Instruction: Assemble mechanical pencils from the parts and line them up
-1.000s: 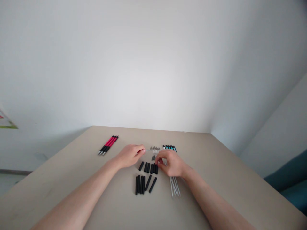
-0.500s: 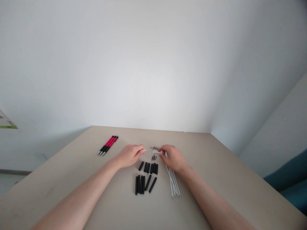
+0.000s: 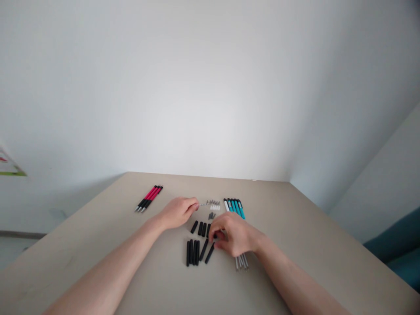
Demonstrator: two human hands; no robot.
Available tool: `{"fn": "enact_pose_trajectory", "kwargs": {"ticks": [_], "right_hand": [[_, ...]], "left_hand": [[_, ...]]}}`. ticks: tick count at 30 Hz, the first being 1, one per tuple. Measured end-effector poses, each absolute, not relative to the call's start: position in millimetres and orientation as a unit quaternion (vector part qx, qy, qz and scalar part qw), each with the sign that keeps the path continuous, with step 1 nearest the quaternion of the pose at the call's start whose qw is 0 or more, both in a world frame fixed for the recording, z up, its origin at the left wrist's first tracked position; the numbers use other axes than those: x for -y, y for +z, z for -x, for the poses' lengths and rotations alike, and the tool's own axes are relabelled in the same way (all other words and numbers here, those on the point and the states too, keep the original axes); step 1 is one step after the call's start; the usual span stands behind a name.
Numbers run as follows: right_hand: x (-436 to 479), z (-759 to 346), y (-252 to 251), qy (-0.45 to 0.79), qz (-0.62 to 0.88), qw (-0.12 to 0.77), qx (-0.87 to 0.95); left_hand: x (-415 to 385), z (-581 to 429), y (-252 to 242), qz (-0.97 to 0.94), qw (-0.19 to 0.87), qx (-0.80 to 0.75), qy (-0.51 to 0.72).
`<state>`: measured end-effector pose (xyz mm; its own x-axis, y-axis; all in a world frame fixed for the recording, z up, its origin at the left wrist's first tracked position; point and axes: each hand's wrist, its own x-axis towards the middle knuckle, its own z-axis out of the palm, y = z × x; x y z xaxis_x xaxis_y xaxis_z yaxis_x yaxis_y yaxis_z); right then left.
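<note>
My left hand (image 3: 181, 212) is closed on a thin pen refill (image 3: 204, 204), whose pale, narrow end sticks out to the right from the fingertips. My right hand (image 3: 233, 234) is curled over the right end of a row of short black pen grips (image 3: 200, 228). Its thumb and fingers close about a grip there, mostly hidden by the hand. In front lie several longer black tubes (image 3: 192, 253), two of them slanted near the right thumb. Beyond the row are small grey pieces (image 3: 211, 216), white plastic pieces (image 3: 215, 208) and metal cone tips (image 3: 215, 202).
Teal pen barrels (image 3: 236, 208) and a white one lie behind my right hand. White refills (image 3: 242, 262) show partly below that wrist. Pink-and-black pens (image 3: 149, 199) lie at the left on the beige table (image 3: 108, 218), which meets a white wall (image 3: 210, 109).
My right hand has moved away from the small parts, down toward me, to the black grips, uncovering the teal barrels. My left hand keeps its place with the refill.
</note>
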<state>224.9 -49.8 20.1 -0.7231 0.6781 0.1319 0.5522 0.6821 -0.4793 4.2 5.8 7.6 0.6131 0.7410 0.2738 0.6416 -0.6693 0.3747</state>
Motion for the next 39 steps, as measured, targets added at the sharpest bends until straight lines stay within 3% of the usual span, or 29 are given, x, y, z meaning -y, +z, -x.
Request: {"fn": "enact_pose_trajectory", "kwargs": {"ticks": [14, 24, 31, 39], "right_hand": [[61.1, -217.8, 22.7, 0.197, 0.305, 0.129, 0.923], [37.2, -223.3, 13.4, 0.151, 0.464, 0.392, 0.780], [32.4, -223.3, 4.4, 0.212, 0.500, 0.470, 0.695], [29.1, -224.5, 0.1, 0.229, 0.499, 0.466, 0.693]], "left_hand": [[-5.0, -3.8, 8.6, -0.886, 0.128, -0.391, 0.213], [-4.3, -5.1, 9.1, -0.886, 0.141, -0.382, 0.222], [-0.2, -8.1, 13.6, -0.886, 0.161, -0.371, 0.225], [-0.3, -7.7, 12.7, -0.889, 0.167, -0.356, 0.235]]}}
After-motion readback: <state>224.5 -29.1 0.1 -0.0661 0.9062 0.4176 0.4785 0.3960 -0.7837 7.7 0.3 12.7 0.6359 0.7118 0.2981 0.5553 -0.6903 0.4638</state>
